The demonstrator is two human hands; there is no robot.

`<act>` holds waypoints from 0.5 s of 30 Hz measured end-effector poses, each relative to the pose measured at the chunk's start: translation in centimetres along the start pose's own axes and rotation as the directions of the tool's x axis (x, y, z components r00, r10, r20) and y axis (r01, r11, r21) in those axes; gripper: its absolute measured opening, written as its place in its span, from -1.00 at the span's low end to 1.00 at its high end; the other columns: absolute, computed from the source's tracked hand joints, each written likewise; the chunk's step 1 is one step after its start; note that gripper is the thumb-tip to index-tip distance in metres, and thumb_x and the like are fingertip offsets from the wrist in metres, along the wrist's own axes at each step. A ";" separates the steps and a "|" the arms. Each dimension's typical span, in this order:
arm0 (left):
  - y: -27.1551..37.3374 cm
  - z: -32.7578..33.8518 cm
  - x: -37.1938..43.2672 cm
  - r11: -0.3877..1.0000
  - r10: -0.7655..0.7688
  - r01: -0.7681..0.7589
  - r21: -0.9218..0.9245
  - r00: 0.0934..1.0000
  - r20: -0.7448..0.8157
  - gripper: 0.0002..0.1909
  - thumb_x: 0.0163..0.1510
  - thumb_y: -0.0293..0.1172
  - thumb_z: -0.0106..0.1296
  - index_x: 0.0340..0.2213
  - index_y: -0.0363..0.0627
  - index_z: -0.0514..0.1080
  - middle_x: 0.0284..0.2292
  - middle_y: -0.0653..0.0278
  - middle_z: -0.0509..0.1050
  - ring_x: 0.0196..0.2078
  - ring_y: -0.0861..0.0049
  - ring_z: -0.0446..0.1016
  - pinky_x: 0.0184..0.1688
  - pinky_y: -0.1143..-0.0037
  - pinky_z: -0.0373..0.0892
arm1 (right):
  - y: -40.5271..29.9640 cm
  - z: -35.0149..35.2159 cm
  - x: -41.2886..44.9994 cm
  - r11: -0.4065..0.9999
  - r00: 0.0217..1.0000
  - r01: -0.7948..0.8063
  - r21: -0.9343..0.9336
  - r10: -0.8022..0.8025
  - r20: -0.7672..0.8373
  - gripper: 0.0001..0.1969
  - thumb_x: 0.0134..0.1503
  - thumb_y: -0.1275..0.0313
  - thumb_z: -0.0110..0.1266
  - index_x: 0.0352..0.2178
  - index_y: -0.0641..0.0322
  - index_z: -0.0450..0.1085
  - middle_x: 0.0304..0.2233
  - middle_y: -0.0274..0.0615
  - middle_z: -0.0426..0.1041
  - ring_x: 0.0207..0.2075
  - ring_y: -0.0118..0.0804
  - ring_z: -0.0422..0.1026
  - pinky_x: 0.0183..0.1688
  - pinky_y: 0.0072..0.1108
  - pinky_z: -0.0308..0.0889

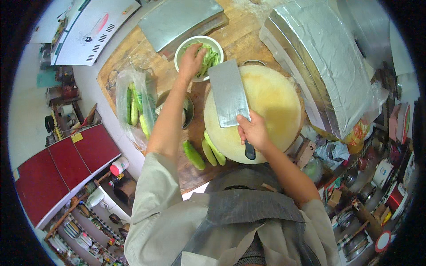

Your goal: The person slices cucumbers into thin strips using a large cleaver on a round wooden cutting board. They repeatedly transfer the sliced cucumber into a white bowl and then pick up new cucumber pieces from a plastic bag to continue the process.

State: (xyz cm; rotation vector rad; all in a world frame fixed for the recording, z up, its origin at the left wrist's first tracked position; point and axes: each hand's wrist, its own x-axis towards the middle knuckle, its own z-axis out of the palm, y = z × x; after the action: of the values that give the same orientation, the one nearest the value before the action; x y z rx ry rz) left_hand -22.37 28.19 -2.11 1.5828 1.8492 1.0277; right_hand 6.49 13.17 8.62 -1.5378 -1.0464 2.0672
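Observation:
My right hand (253, 130) grips the black handle of a Chinese cleaver (229, 96). The broad blade lies flat-side up over the left part of a round, pale chopping board (271, 99) and reaches past its upper left edge. Over a white bowl (218, 45) of shredded cucumber (210, 60) is my left hand (192, 61), fingers apart at the shreds; its palm side is hidden. Left of the board lie a dark green cucumber piece (193, 155) and two paler cucumber pieces (209, 152), one partly against the board's rim.
A clear plastic bag of cucumbers (134, 103) rests on the wooden table (149, 50) at left. Under my left forearm is a metal bowl (189, 111). A metal-topped box (181, 20) stands behind the white bowl, and a large foil-covered container (319, 63) borders the board on the right.

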 end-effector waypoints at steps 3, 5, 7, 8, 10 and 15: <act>-0.6 -0.8 0.2 0.942 -0.129 0.138 -0.306 0.990 0.048 -0.51 0.33 -0.10 -0.14 0.05 -0.25 0.46 0.01 -0.02 0.51 0.09 0.22 0.46 0.15 0.39 0.31 | 5.0 -2.2 0.0 0.990 0.992 0.118 -0.072 -0.120 -0.023 -0.82 0.33 0.35 -0.04 -0.21 0.27 0.31 -0.69 -0.32 0.28 -0.74 -0.52 0.21 -0.69 -0.56 0.27; 1.7 -2.0 0.2 0.886 -0.144 0.111 -0.450 0.989 -0.039 -0.52 0.34 -0.13 -0.15 0.03 -0.28 0.47 -0.01 0.04 0.53 0.06 0.32 0.48 0.15 0.43 0.32 | 6.1 -3.0 -0.7 0.980 0.984 0.167 -0.113 -0.173 -0.045 -0.81 0.33 0.35 -0.05 -0.20 0.30 0.31 -0.70 -0.32 0.27 -0.75 -0.52 0.19 -0.70 -0.55 0.26; 2.4 -2.8 0.3 0.858 -0.144 0.105 -0.503 0.989 -0.040 -0.49 0.34 -0.06 -0.15 0.04 -0.26 0.47 0.02 0.10 0.52 0.07 0.38 0.47 0.16 0.39 0.32 | 5.8 -2.9 -1.3 0.979 0.986 0.153 -0.131 -0.160 -0.045 -0.80 0.33 0.35 -0.06 -0.20 0.31 0.31 -0.71 -0.32 0.26 -0.75 -0.51 0.19 -0.69 -0.54 0.25; 2.8 -2.9 0.1 0.867 -0.136 0.099 -0.488 0.990 -0.042 -0.50 0.34 -0.10 -0.15 0.05 -0.27 0.46 0.02 0.06 0.51 0.09 0.34 0.46 0.19 0.40 0.29 | 5.9 -2.9 -1.6 0.979 0.987 0.147 -0.139 -0.155 -0.047 -0.80 0.33 0.35 -0.06 -0.20 0.31 0.32 -0.71 -0.32 0.26 -0.75 -0.51 0.19 -0.69 -0.54 0.24; -0.4 -3.0 0.3 0.972 -0.004 0.011 -0.234 0.999 0.033 -0.50 0.33 -0.12 -0.16 0.12 -0.22 0.39 0.09 -0.05 0.44 0.20 0.18 0.37 0.28 0.34 0.20 | 6.0 -2.3 -2.4 0.968 0.985 0.170 -0.184 -0.175 -0.011 -0.80 0.32 0.36 -0.07 -0.20 0.33 0.32 -0.71 -0.32 0.27 -0.75 -0.50 0.20 -0.69 -0.55 0.23; -0.5 -2.8 -0.2 0.992 0.125 -0.122 -0.041 0.989 0.083 -0.51 0.33 -0.25 -0.19 0.20 -0.19 0.30 0.14 -0.05 0.39 0.27 0.17 0.29 0.31 0.34 0.16 | 4.5 -2.0 -4.1 0.955 0.985 0.140 -0.260 -0.162 -0.062 -0.77 0.31 0.33 -0.05 -0.21 0.34 0.32 -0.70 -0.32 0.29 -0.73 -0.50 0.25 -0.68 -0.57 0.21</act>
State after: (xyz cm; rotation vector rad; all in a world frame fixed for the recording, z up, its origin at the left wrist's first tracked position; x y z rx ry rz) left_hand -24.78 27.36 -0.90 1.7105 1.6852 1.0244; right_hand 10.35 8.19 7.77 -1.5904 -1.3960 1.8062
